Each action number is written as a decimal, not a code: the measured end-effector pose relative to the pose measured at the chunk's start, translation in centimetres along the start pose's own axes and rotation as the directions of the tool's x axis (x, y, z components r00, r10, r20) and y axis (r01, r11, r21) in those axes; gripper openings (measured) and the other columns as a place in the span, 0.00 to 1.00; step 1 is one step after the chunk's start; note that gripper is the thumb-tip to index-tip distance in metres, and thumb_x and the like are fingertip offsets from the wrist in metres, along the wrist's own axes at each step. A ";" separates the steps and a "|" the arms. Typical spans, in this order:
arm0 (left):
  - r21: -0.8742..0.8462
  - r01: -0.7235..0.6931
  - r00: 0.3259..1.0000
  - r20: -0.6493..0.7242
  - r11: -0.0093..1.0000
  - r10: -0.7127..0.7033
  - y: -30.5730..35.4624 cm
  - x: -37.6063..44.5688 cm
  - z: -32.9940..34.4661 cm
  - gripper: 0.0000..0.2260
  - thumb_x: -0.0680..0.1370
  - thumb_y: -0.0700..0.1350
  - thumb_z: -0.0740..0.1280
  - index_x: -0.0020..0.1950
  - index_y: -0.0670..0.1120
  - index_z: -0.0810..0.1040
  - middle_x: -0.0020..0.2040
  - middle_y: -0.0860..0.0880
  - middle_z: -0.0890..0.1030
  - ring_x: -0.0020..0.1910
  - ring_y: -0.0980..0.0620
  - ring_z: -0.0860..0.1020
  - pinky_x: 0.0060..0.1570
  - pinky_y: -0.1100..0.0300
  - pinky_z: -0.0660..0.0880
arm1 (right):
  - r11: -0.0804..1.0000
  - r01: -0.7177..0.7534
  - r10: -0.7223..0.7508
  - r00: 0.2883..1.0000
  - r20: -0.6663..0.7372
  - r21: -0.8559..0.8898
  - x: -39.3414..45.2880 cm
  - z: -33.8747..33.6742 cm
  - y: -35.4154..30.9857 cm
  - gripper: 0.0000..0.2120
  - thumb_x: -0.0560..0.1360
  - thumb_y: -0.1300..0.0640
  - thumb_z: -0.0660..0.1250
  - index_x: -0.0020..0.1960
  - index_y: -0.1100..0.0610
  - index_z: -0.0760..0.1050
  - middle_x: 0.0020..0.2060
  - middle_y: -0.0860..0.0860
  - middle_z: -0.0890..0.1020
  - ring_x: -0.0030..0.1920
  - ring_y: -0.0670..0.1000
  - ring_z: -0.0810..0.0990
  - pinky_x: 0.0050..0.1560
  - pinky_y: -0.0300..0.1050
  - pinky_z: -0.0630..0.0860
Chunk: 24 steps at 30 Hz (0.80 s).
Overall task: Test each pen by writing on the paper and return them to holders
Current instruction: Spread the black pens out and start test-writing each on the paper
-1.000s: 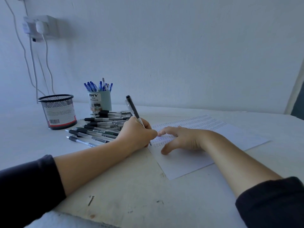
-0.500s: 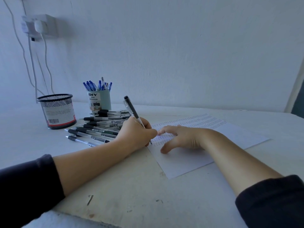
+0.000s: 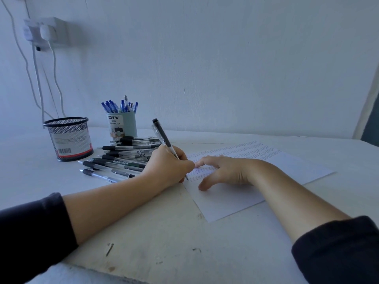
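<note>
From the head view, the left hand [image 3: 168, 167] grips a black pen [image 3: 164, 138], fingers curled round its lower barrel, the tip down on the left edge of the paper [image 3: 235, 201]. The pen tilts back toward the wall. The right hand [image 3: 223, 171] lies on the paper with fingers spread and relaxed, its thumb pressed down near the pen tip. Rows of small marks run across the sheet's far part. Just left of the writing hand sits a pile of black pens [image 3: 121, 156] on the table [image 3: 153, 232]. Behind the pile stands a cup [image 3: 123, 126] full of blue pens; a mesh holder [image 3: 68, 138] stands farther left.
</note>
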<state>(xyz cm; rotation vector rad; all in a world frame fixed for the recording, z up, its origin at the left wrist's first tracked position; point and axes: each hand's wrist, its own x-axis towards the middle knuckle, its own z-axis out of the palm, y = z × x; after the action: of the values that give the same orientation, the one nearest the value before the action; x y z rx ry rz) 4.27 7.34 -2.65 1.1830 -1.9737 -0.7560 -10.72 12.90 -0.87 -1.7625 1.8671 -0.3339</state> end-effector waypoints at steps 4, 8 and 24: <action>-0.005 -0.002 1.000 0.005 1.000 0.002 0.0 0.0 -0.1 0.08 0.69 0.38 0.66 0.30 0.42 0.75 0.23 0.48 0.75 0.18 0.59 0.67 0.22 0.70 0.64 | 1.000 0.000 0.000 1.000 0.001 -0.003 -0.1 0.0 -0.1 0.27 0.72 0.47 0.69 0.68 0.36 0.63 0.60 0.45 0.63 0.72 0.47 0.56 0.65 0.47 0.57; -0.006 -0.010 1.000 0.010 1.000 0.010 0.0 0.0 0.0 0.07 0.69 0.39 0.67 0.30 0.42 0.76 0.24 0.48 0.77 0.19 0.58 0.68 0.25 0.68 0.66 | 1.000 0.004 -0.004 1.000 0.005 -0.002 -0.1 0.0 -0.1 0.28 0.72 0.47 0.69 0.68 0.36 0.63 0.66 0.46 0.64 0.72 0.47 0.56 0.63 0.46 0.57; -0.013 -0.022 0.999 0.038 1.000 0.023 0.2 -0.3 0.0 0.08 0.68 0.44 0.67 0.30 0.42 0.75 0.25 0.46 0.76 0.20 0.56 0.67 0.24 0.68 0.64 | 1.000 0.006 -0.006 1.000 0.012 -0.013 0.3 -0.1 0.2 0.28 0.72 0.46 0.69 0.68 0.35 0.64 0.59 0.45 0.62 0.72 0.48 0.56 0.67 0.48 0.57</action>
<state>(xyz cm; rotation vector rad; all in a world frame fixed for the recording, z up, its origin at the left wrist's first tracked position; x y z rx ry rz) 4.29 7.67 -2.56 1.1452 -2.0077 -0.7836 -10.92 12.62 -0.99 -1.7755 1.8595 -0.3133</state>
